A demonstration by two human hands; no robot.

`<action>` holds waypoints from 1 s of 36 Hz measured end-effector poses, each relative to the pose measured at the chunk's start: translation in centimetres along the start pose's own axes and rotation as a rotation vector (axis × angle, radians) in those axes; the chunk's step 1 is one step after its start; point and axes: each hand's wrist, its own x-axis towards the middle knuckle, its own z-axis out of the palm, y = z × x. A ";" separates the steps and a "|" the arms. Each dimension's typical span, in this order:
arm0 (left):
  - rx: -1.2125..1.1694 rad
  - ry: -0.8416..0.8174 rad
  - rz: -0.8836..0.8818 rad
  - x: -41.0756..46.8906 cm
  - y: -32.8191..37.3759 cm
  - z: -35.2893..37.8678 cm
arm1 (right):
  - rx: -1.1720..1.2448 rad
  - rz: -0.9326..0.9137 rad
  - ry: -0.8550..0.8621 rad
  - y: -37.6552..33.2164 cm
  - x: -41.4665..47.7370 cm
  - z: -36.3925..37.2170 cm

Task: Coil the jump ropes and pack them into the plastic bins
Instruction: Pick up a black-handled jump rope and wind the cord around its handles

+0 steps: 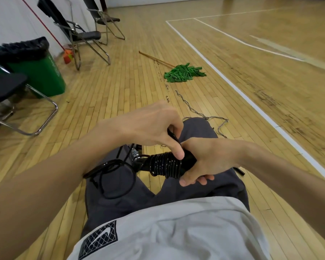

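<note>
W/ right hand (210, 158) clenched round the wound jump rope (163, 164) & left hand (152, 126) pinching its tail, any slack prob. lets wraps spring loose, esp. w/ spare loops (112, 163) draped on the lap (201, 132).

Wooden gym floor (233, 76), white wall (11, 19), folding chairs (83, 34), green bin (39, 72).

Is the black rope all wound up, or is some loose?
Partly wound: the black rope has tight turns in the right hand, but a loose loop lies on the lap.
</note>
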 end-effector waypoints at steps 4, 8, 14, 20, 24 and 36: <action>-0.124 0.004 -0.050 -0.4 -0.8 0.9 | -0.056 0.013 -0.042 0.0 -0.4 -0.4; -0.243 -0.074 -0.078 -0.8 -0.8 1.6 | -0.131 0.005 -0.113 0.0 -1.0 -1.2; -0.469 -0.154 -0.060 -0.9 -0.6 1.0 | -0.081 -0.098 -0.234 0.0 -2.3 -2.8; -0.710 -0.118 -0.001 -1.1 -0.8 1.8 | 0.126 -0.319 -0.248 0.6 -2.6 -3.7; -0.817 -0.054 -0.044 -1.2 -1.2 2.9 | 0.236 -0.379 -0.167 1.1 -2.2 -3.7; -0.541 0.244 -0.223 -1.8 -1.1 5.0 | 0.590 -0.386 0.057 1.9 -0.9 -3.3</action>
